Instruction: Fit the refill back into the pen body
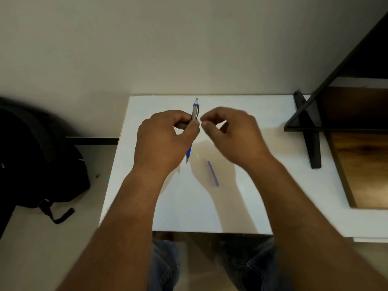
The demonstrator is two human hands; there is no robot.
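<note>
My left hand (165,137) grips a grey and blue mechanical pencil (195,111) upright above the white table (262,106), its cap end pointing away from me and its blue tip end showing below my palm. Just to the right of the pencil hovers my right hand (228,131), blurred, with thumb and forefinger curled toward each other. Whether something tiny sits between those fingertips cannot be told. A thin purple stick (213,173) lies on the table under my right wrist.
A black backpack (42,164) sits on the floor to the left of the table. At the right stands a dark metal frame (308,131) with a wooden panel (361,164) behind it. My knees in jeans (163,265) show under the table's near edge.
</note>
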